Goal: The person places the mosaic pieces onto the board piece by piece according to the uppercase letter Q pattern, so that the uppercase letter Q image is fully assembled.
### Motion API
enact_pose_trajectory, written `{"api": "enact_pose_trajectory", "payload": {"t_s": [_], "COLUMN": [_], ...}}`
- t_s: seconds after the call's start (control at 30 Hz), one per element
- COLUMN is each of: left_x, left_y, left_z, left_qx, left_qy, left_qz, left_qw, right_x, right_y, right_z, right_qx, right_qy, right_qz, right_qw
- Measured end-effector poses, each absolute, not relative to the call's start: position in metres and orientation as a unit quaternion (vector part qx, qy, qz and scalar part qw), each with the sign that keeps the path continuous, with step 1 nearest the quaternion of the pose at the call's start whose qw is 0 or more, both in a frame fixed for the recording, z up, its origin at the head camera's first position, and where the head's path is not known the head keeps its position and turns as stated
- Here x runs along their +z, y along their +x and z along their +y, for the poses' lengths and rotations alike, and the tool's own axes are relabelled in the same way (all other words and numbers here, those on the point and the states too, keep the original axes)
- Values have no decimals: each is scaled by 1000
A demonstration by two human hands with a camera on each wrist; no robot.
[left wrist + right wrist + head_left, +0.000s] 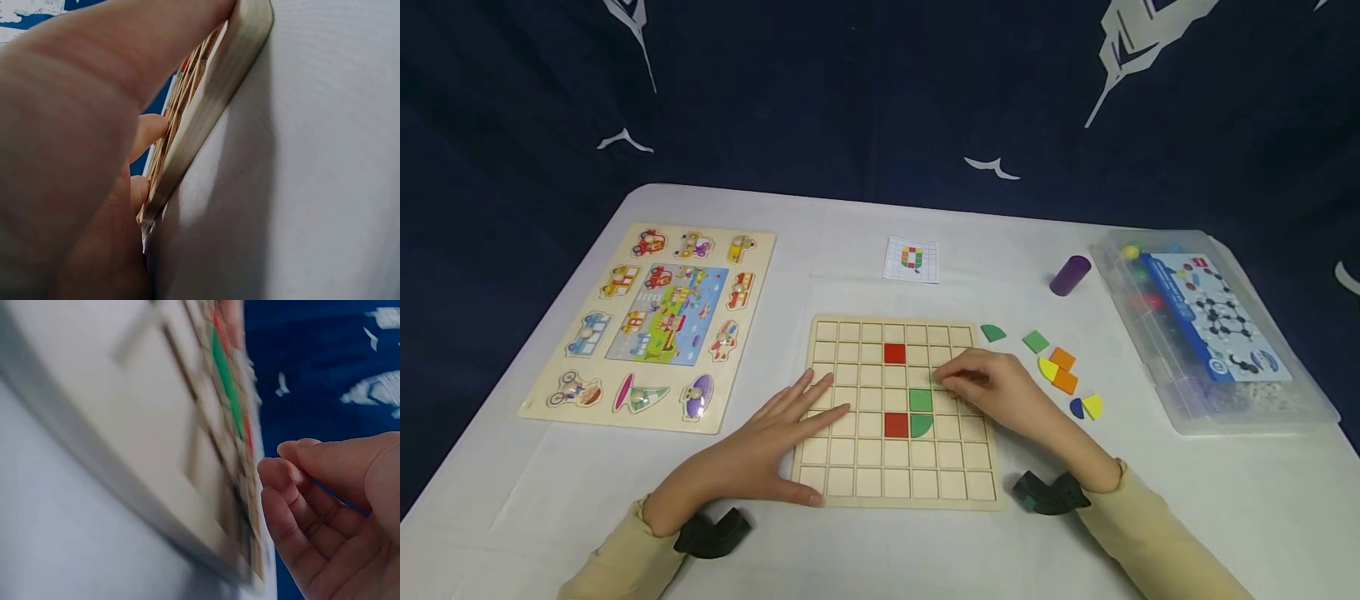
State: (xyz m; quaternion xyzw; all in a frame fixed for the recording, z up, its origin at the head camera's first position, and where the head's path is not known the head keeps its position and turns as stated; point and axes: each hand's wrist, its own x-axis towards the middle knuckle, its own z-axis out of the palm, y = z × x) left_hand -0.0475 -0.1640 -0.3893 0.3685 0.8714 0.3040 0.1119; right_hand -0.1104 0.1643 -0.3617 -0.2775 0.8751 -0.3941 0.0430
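Observation:
A wooden grid board (857,502) lies in front of me with red squares (894,353), a green square (921,400) and a green quarter-circle (921,426) in its cells. My left hand (767,446) rests spread on the board's left side, thumb at the near left corner; the left wrist view shows the thumb (125,56) against the board's edge. Over the right-hand columns, my right hand (992,387) pinches a small green tile, of which only a sliver shows at the fingertips. In the right wrist view thumb and index fingertips (290,453) meet, hiding the tile.
Loose green, orange, yellow and blue tiles (1063,358) lie right of the board. A pattern card (912,260) and a purple cylinder (1071,276) are beyond it. A knobbed picture puzzle (655,325) lies left, and a clear plastic case (1187,412) with a blue booklet sits right.

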Motion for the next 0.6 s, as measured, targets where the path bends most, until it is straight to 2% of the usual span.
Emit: {"api": "enact_pose_trajectory", "payload": {"t_s": [0.17,0.37,0.6], "left_x": [-389,-389,-389], "left_y": [-47,-47,-47], "left_z": [-164,-163,-163], "left_qx": [304,306,309], "left_qy": [365,361,369], "left_qz": [872,873,869], "left_qw": [115,118,114], "right_x": [-352,-347,-356], "right_y": [-117,-125,-139], "right_z": [199,244,268], "right_qx": [-406,-422,-448], "right_qy": [-225,-104,-17], "right_qz": [886,901,894], "right_qw": [20,5,-6]}}
